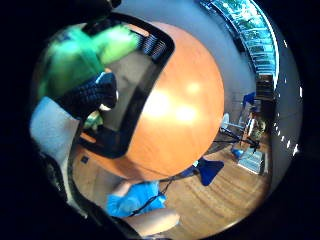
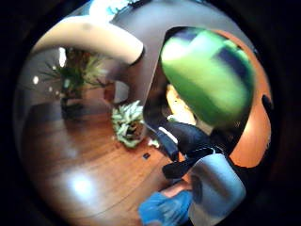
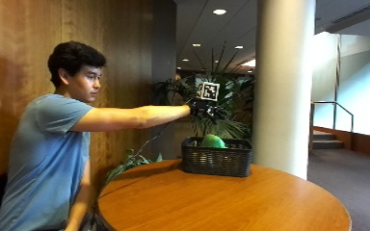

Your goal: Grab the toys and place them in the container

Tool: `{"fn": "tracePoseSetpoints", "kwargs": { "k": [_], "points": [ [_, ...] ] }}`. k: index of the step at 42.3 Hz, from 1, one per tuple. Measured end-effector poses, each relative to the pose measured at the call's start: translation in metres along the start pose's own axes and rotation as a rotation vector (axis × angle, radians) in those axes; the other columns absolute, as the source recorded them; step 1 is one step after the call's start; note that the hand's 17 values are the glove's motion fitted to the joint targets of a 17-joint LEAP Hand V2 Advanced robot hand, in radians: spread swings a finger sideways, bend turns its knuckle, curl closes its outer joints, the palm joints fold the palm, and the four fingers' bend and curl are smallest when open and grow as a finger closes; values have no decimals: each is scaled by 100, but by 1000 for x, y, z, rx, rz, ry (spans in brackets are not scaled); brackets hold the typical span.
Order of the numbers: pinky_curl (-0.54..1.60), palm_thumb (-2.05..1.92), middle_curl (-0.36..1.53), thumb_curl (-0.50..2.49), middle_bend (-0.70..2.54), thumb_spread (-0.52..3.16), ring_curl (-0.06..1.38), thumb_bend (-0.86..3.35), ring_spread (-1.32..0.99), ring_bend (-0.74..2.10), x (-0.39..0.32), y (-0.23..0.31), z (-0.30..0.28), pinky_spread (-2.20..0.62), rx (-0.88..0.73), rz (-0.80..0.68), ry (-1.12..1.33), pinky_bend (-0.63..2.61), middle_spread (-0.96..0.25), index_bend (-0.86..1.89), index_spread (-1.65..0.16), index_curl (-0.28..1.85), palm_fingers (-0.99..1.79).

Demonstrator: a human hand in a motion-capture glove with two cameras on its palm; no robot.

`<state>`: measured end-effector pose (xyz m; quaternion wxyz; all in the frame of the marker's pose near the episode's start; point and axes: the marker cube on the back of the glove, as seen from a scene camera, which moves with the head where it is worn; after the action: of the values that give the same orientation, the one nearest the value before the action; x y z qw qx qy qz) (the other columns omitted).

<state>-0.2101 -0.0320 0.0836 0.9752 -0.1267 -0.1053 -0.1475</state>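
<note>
My glove (image 3: 205, 109) is showing black. The toy (image 3: 212, 141) is appearing bright green, with darker stripes in the thumb-side palm view. The basket (image 3: 216, 160) is showing a black weave. The table (image 3: 236, 202) is glowing orange-brown. My shirt (image 3: 47, 159) is reading blue.

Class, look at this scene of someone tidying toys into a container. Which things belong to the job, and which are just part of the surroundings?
Part of the job:
green toy, sitting in the basket
black basket
gloved right hand, held above the basket

Just surroundings:
round wooden table
potted plants
white pillar
</note>
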Motion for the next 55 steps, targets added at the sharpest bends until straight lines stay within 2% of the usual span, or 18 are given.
{"fn": "tracePoseSetpoints", "kwargs": {
  "k": [2, 4, 11, 18, 27, 45, 55],
  "points": [
    [41, 18, 54, 53, 25, 133, 51, 3, -16, 92, 22, 13, -2, -20, -14, -100, 99, 163, 5, 3, -25, 19, -19],
    [41, 10, 52, 50, 21, 128, 48, -4, -12, 87, 35, 18, -7, -17, -7, -112, 140, 164, 8, 4, -25, 18, -24],
    [39, -6, 49, 43, 17, 118, 42, -7, -3, 69, 71, 27, -24, -8, 1, -28, 246, 158, 14, 9, -25, 17, -26],
    [37, -7, 45, 37, 15, 115, 37, -6, 3, 57, 57, 20, -26, -3, 4, 36, 352, 153, 15, 8, -25, 17, -26],
    [35, -6, 40, 32, 14, 114, 35, -6, 8, 51, 102, 39, -35, 1, 28, 117, 329, 150, 16, 6, -24, 15, -23],
    [34, -5, 34, 26, 15, 116, 33, -4, 11, 46, 197, 97, -19, 2, 62, 85, 352, 145, 15, 6, -24, 13, -20],
    [34, -3, 31, 25, 15, 117, 33, -3, 11, 46, 239, 129, -5, 2, 104, 233, 343, 144, 15, 8, -25, 13, -19]
  ]
}}
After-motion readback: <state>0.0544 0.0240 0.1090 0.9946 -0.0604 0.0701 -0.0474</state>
